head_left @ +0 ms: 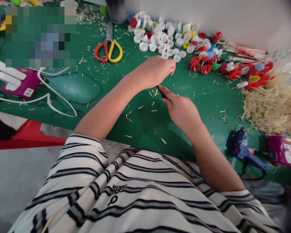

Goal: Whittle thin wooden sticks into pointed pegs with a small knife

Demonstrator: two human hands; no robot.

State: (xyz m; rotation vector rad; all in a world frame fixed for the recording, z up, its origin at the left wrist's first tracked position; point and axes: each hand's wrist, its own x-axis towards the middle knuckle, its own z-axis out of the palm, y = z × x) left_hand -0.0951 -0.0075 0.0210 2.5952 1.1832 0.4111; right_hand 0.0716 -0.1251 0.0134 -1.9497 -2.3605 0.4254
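Note:
My left hand (160, 69) is over the green table, at the near edge of a pile of white bottle caps (154, 38). Its fingers are curled inward, and whatever they pinch is hidden from me. My right hand (181, 105) is closed around a slim black tool (162, 92), its index finger laid along it. The tool's tip points up and left, just below my left wrist; its kind does not show. Thin wood shavings (154, 103) lie on the table around it.
Scissors (108, 48) with red and yellow handles lie at the back. Red caps on sticks (206, 66) sit back right, beside a heap of pale shavings (274, 103). A blue glue gun (247, 149) and purple power strip (282, 150) are right; another power strip (26, 84) with cables is left.

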